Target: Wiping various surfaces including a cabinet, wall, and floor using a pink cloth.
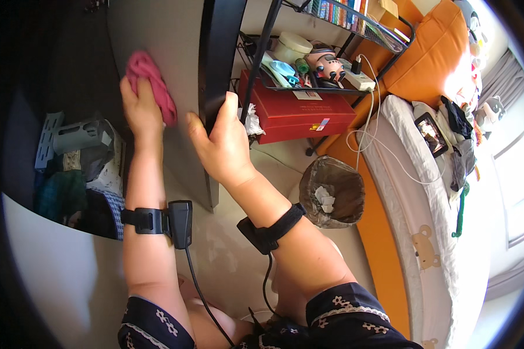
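A crumpled pink cloth (150,87) is in my left hand (143,109), pressed against the grey face of a cabinet door (174,52). The door stands open, its dark edge (222,39) turned towards the right. My right hand (225,144) holds that edge, with the thumb on the grey face and the fingers around the far side, partly hidden. A black strap with a small box (180,223) sits on my left forearm. A similar strap (273,229) is on the right one, and cables run down from both.
Inside the dark cabinet lie folded clothes (61,192) and a grey plastic holder (81,135). Right of the door stands a black wire shelf (262,52) over a red box (305,111). A lined wastebasket (332,192) stands beside the orange bed frame (375,257). A white cable (401,163) trails across the bed.
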The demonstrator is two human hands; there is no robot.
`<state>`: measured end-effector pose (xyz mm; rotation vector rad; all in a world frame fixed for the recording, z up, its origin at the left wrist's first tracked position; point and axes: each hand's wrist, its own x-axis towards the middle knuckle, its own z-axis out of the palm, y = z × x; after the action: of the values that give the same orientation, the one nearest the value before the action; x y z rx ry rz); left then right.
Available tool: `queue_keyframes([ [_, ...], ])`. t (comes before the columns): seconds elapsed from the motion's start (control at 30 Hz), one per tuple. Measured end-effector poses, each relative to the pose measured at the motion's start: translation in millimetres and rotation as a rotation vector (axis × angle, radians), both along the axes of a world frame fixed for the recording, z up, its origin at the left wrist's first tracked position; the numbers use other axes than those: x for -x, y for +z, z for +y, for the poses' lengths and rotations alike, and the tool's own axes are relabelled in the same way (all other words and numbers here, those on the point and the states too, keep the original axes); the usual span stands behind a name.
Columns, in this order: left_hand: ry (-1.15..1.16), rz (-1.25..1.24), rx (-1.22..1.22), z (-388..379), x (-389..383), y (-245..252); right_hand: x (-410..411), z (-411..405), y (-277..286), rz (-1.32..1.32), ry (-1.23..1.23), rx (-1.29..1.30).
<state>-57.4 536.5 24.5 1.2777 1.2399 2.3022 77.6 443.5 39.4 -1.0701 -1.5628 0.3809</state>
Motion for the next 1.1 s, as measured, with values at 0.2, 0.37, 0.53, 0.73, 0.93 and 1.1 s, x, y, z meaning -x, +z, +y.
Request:
queue_keyframes([
  [0.2, 0.031, -0.036, 0.471, 10, -4, -111, -4, 5, -3, 0.015, -0.05, -0.053],
  [0.37, -0.068, -0.156, 0.667, 16, 19, -145, 4, 5, -5, 0.008, -0.057, -0.055],
  [0.53, -0.17, -0.081, 0.391, -7, 2, -19, -1, 5, -2, 0.016, -0.063, -0.09],
  [0.73, -0.597, -0.054, -0.327, -87, -52, 110, -2, 5, -3, -0.014, -0.082, -0.118],
  [0.93, -0.126, 0.104, -0.161, -41, -27, 81, 3, 0, 1, 0.012, -0.042, -0.042],
  [1.1, 0.022, 0.015, 0.179, 0, -11, 3, -5, 4, 1, 0.02, -0.038, -0.029],
])
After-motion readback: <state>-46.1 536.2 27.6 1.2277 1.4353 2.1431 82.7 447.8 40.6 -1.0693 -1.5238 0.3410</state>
